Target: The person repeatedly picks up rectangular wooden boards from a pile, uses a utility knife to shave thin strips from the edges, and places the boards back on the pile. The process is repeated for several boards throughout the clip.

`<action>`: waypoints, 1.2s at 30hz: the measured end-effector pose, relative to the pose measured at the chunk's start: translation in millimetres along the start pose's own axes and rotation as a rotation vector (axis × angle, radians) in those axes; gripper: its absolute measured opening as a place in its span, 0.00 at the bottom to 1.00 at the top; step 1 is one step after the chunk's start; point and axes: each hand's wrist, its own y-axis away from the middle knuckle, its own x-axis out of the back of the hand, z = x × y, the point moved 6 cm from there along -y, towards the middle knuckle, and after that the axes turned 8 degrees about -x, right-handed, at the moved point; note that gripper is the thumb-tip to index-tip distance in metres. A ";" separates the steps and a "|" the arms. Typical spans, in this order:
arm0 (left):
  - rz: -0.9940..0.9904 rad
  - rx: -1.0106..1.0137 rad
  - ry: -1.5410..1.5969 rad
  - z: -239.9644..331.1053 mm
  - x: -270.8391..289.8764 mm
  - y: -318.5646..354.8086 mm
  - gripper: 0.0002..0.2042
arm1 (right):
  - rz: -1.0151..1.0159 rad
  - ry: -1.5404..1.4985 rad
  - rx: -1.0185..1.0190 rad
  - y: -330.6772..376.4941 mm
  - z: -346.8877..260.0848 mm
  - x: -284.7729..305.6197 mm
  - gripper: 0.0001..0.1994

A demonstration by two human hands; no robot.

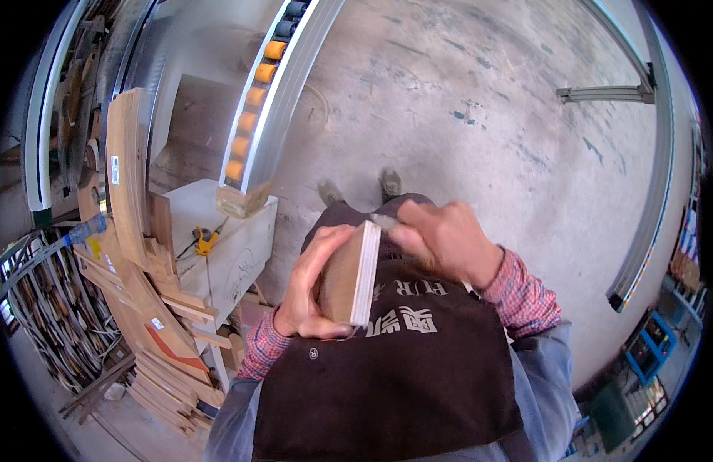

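Observation:
My left hand (310, 281) grips a small plywood panel (353, 273) held on edge against my dark apron (387, 369), its pale layered edge facing up. Over the panel's top corner my right hand (441, 239) closes on a small grey tool (382, 221), whose tip touches the edge of the board. My feet show on the concrete floor just beyond the hands.
A white cabinet (218, 231) with a yellow-handled tool (206, 242) stands at my left. Beside it lean stacked curved plywood pieces (133, 200). A roller conveyor with orange wheels (256, 92) runs away at upper left. Metal rails (641, 231) curve at right, on bare concrete floor (464, 108).

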 end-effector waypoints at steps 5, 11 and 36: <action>0.017 -0.023 -0.050 5.9 -6.6 4.3 0.55 | -0.023 -0.117 -0.160 -2.9 50.6 -22.8 0.17; 0.046 0.054 0.123 -5.3 -7.6 -4.2 0.57 | -0.108 -0.215 0.076 0.5 -10.7 24.3 0.17; -0.080 0.045 0.291 -15.9 -12.1 -30.4 0.56 | -0.137 -0.118 0.126 -5.9 9.7 35.7 0.17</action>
